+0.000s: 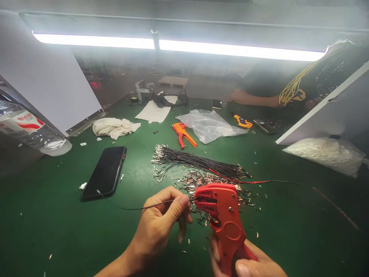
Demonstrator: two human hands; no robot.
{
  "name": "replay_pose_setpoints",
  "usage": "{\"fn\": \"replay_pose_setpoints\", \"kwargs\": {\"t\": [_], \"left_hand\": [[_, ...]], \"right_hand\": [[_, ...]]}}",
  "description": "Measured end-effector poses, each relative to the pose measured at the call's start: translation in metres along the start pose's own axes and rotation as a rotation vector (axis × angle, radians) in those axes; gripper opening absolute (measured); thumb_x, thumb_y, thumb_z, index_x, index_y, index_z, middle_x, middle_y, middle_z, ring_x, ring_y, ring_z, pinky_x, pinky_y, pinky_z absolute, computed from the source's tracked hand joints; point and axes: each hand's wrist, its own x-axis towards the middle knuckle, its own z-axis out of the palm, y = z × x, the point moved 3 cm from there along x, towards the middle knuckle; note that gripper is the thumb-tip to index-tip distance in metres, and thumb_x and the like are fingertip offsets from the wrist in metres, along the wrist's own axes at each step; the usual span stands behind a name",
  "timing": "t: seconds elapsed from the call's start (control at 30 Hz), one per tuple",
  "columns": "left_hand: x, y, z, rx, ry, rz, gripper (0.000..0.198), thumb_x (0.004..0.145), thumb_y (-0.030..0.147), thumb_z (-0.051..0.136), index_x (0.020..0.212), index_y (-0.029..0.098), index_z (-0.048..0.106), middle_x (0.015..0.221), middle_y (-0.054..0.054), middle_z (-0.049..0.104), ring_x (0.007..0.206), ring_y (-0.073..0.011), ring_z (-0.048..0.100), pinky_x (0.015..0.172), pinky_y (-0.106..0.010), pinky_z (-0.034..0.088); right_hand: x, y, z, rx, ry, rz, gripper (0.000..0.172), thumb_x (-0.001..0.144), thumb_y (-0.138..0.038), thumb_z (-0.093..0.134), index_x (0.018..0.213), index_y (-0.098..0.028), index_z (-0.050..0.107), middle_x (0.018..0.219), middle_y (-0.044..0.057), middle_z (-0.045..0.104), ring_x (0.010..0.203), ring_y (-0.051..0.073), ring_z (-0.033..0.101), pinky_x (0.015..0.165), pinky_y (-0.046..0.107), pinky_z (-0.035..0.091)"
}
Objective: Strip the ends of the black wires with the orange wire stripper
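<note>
Between thumb and fingers, my left hand (161,221) pinches a thin black wire (135,209). One end of the wire reaches the jaws of a red wire stripper (227,209); its other end trails left over the phone. My right hand (253,263) is wrapped round the stripper's handles, and the tool stands upright with its jaws facing left. Just beyond the tool lies a bundle of black wires (198,159) with metal terminals at the left end. Cut insulation and copper scraps (198,179) are strewn beside it. A red wire (256,182) runs off to the right.
A black phone (105,173) lies at left, near a plastic bottle (31,127) and a white cloth (115,127). Farther back are orange-red pliers (183,134), a clear plastic bag (211,125) and a yellow tool (243,121). Opposite, another person's arm (253,98) is near yellow wires (295,86).
</note>
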Motion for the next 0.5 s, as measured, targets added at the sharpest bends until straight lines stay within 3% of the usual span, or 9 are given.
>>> {"fn": "replay_pose_setpoints", "kwargs": {"t": [0.3,0.5], "left_hand": [[-0.001,0.001,-0.002,0.056,0.036,-0.019,0.037,0.081,0.044,0.076,0.065,0.013,0.062,0.057,0.001,0.061,0.042,-0.0069,0.052,0.036,-0.016,0.044],[-0.003,0.001,-0.004,0.067,-0.036,-0.026,0.036,0.085,0.042,0.073,0.066,0.014,0.061,0.059,0.002,0.06,0.044,-0.007,0.053,0.038,-0.016,0.045]], "right_hand": [[0.004,0.015,-0.013,0.011,-0.117,-0.062,0.033,0.074,-0.043,0.072,0.079,-0.013,0.059,0.061,-0.001,0.049,0.051,0.01,0.041,0.047,0.022,0.03],[-0.001,0.027,-0.021,0.02,-0.036,-0.044,0.043,0.07,-0.051,0.074,0.087,-0.016,0.056,0.068,0.0,0.051,0.057,0.011,0.044,0.052,0.023,0.032]]}}
